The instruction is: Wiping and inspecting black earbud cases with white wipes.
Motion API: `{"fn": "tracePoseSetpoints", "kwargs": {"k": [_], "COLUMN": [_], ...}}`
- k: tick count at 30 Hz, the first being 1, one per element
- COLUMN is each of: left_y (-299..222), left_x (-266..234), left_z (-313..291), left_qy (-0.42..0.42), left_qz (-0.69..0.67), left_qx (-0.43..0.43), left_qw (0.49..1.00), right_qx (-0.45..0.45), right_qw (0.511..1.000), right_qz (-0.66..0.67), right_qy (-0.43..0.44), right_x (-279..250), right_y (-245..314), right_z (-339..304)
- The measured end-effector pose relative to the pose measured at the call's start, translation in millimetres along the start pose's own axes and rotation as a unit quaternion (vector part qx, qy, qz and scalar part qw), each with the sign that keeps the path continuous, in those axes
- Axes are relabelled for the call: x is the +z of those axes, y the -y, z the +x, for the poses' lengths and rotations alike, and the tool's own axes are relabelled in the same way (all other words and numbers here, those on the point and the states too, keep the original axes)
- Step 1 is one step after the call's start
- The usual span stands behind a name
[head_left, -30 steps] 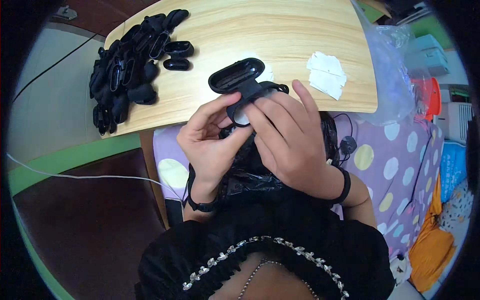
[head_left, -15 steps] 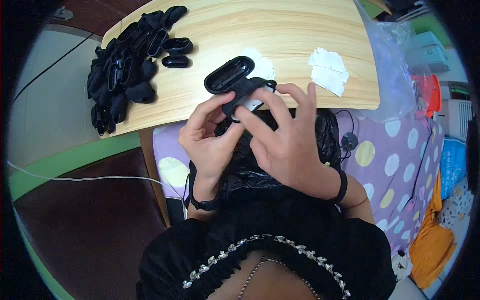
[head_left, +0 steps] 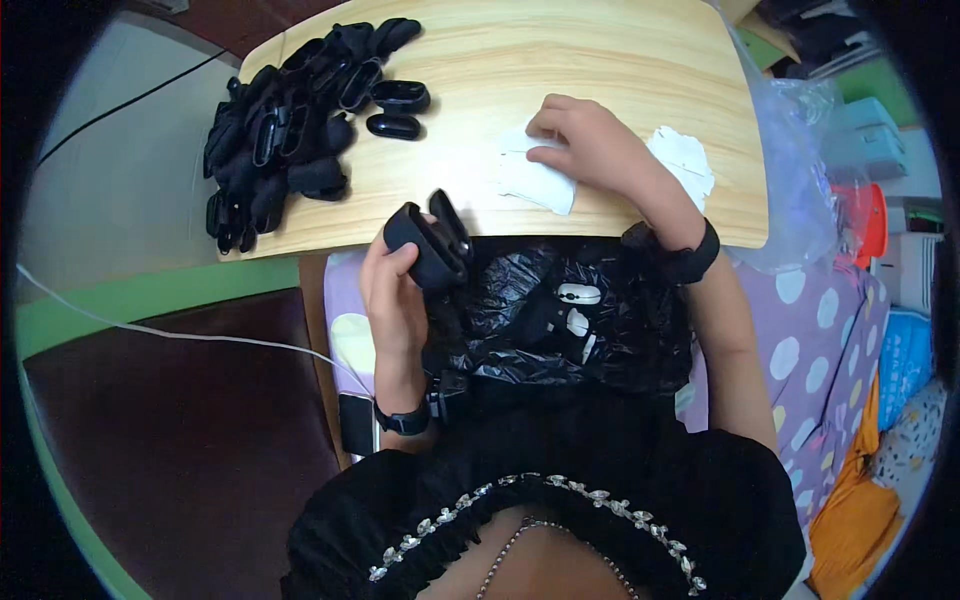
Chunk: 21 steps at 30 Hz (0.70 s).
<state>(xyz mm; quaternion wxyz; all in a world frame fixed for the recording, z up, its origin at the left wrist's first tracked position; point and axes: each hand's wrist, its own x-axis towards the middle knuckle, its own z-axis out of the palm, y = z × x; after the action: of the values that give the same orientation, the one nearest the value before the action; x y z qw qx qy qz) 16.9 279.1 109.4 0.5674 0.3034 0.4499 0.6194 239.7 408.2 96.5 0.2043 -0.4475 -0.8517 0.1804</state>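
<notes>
Your left hand is closed around a black case, its lid open. Your right hand, half curled, is at a white sheet; whether it grips, I cannot tell. Beyond your left hand sits a heap of cases; between your forearms, a black bag.

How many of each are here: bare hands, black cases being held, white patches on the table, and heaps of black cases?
Left hand plus right hand: 2
Held black case: 1
White patches on the table: 2
Heap of black cases: 1, too tangled to count singly
Total: 6
</notes>
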Motion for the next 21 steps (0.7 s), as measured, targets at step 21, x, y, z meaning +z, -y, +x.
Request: {"fn": "tracePoseSetpoints", "kwargs": {"k": [21], "left_y": [13], "left_x": [67], "left_z": [18], "left_qy": [0.150], "left_qz": [-0.173], "left_qx": [-0.388], "left_qw": [0.893], "right_qx": [-0.171], "right_qw": [0.973], "right_qz": [-0.079], "right_qy": [-0.135], "right_x": [-30], "right_y": [94], "right_z": [-101]}}
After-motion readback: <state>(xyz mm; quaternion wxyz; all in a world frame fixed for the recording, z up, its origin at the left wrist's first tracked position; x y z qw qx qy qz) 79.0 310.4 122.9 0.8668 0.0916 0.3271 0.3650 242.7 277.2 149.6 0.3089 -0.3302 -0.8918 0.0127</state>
